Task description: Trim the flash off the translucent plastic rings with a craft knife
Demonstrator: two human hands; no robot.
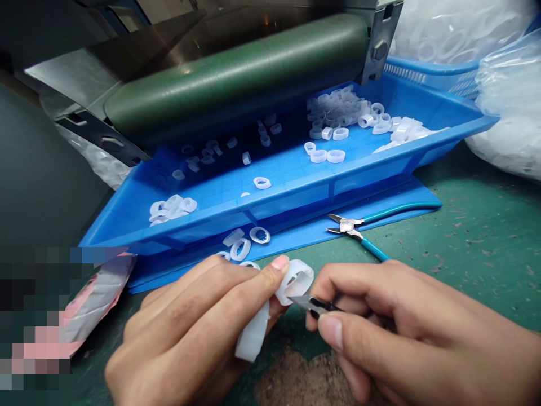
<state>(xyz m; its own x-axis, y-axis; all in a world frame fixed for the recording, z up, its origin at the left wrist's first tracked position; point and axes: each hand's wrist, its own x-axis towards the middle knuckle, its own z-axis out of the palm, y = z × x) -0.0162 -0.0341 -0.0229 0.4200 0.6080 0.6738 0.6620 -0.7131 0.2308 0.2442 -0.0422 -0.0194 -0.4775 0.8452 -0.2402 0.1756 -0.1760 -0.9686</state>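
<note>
My left hand [190, 327] is closed on translucent white plastic rings. One ring [298, 276] is pinched at the thumb tip with its opening facing right, and another white piece [253, 335] hangs below the fingers. In my right hand [406, 327] is a utility knife [315, 305], gripped between thumb and fingers. Its pointed blade touches or lies very close to the lower edge of the pinched ring. Just beyond my left hand, several loose rings [240, 248] lie on a blue sheet. Teal-handled side cutters [349, 225] rest with their jaws open, pointing left.
A blue tray [291, 194] holds scattered rings and a larger pile [342, 107] at the back right. Above it runs a green conveyor roller [240, 70] with metal brackets. Bags of white parts [507, 113] and a blue basket [426, 67] stand at right. Crumpled packaging [99, 293] lies left.
</note>
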